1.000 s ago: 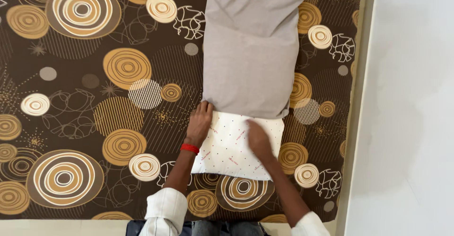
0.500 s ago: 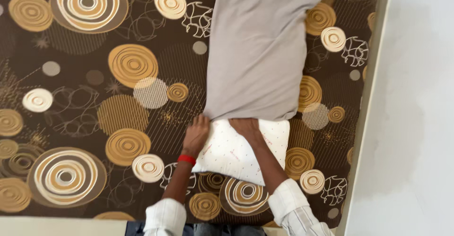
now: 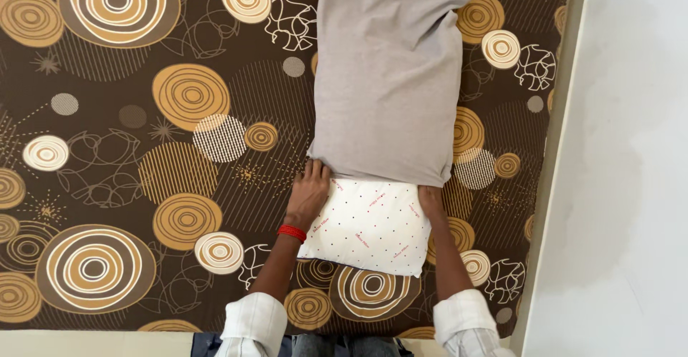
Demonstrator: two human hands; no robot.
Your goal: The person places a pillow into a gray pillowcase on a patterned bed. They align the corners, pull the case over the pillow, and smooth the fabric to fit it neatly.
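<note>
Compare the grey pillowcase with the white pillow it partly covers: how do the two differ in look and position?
The grey pillowcase is plain and unpatterned; the white pillow carries small dots and red markings. The grey pillowcase covers the far part, while the white pillow sticks out bare at the near end. The left hand and right hand grip the grey pillowcase's open edge beside the white pillow. Both lie on the brown circle-patterned sheet.

We see a white dotted pillow [image 3: 369, 224] lying flat, its far part sheathed in a grey pillowcase [image 3: 387, 78].
</note>
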